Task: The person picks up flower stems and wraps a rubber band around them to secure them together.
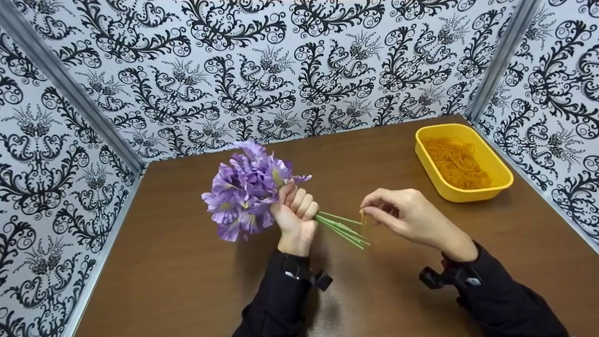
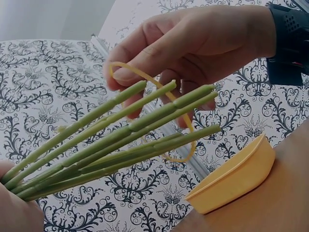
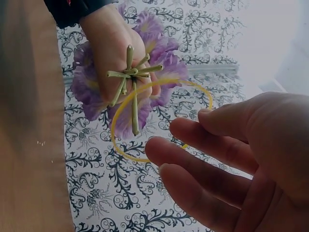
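Observation:
My left hand (image 1: 299, 206) grips a bunch of purple artificial flowers (image 1: 248, 192) by its green stems (image 1: 341, 229), held above the brown table (image 1: 187, 262). The stems stick out to the right of the fist. My right hand (image 1: 374, 208) pinches a thin yellow rubber band (image 1: 362, 216) just at the stem tips. In the left wrist view the rubber band (image 2: 189, 125) hangs as an open loop behind the stems (image 2: 120, 140), under the right hand (image 2: 193, 43). In the right wrist view the rubber band (image 3: 116, 140) rings the cut stem ends (image 3: 130, 77).
A yellow tub (image 1: 472, 194) full of rubber bands (image 1: 458, 164) stands at the back right of the table. Patterned black-and-white walls close off the left, back and right sides.

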Available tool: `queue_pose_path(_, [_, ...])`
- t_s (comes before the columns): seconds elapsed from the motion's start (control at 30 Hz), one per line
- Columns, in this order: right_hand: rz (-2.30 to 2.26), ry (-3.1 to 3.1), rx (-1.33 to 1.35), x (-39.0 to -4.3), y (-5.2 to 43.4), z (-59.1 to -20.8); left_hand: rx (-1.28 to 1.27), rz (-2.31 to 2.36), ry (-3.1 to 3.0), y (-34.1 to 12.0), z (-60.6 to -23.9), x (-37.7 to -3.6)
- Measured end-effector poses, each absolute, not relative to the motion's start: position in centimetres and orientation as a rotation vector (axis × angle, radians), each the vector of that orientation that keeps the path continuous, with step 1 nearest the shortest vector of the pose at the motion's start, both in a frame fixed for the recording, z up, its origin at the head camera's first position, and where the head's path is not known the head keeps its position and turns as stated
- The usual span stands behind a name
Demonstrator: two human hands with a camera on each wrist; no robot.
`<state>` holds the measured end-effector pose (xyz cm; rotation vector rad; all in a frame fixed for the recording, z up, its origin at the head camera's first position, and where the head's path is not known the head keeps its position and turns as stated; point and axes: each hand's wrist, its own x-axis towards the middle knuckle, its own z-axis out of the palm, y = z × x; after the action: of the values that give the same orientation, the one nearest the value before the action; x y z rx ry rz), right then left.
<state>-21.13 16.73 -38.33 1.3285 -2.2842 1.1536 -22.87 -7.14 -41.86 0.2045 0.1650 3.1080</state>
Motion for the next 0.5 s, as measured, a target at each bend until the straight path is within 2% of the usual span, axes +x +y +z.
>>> queue_pose_path(0.5, [1.055,-2.179,1.418,-20.2,15.6,-38.6,0.185,3.081,0.212,-6.5,-42.2,-22.9])
